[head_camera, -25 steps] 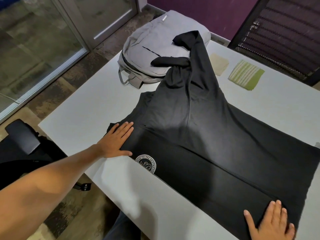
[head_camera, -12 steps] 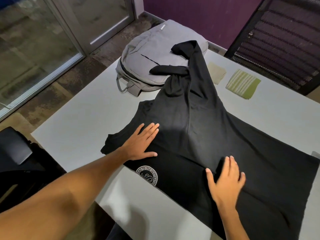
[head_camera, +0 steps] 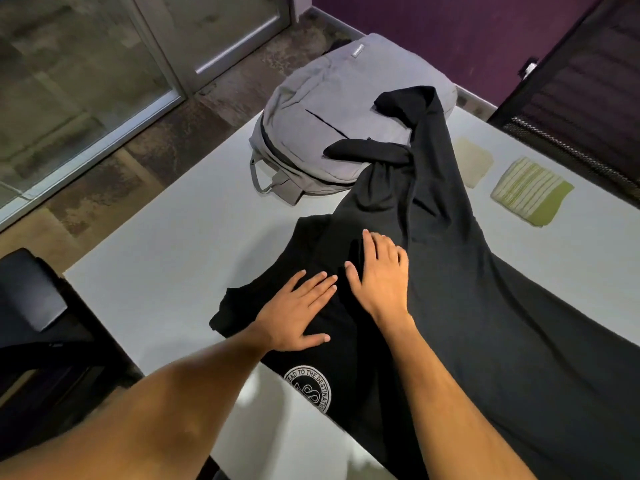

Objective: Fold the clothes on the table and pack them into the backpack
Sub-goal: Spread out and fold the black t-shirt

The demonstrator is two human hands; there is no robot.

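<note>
A black T-shirt [head_camera: 485,306] with a round white logo lies spread across the white table [head_camera: 180,258], one sleeve draped over the grey backpack [head_camera: 332,112] at the far edge. My left hand [head_camera: 298,313] rests flat on the shirt near its left edge, fingers spread. Just to its right, my right hand [head_camera: 381,271] presses flat on the cloth, its fingertips at a fold. Neither hand grips the fabric.
A beige folded cloth [head_camera: 472,161] and a green striped folded cloth [head_camera: 530,192] lie at the back right of the table. A black office chair [head_camera: 31,306] stands at the left edge, a dark mesh chair [head_camera: 581,98] behind the table. Glass doors are at the far left.
My right hand has slid from the shirt's lower right edge leftward and up across the cloth to beside my left hand. My left hand has shifted a little to the right.
</note>
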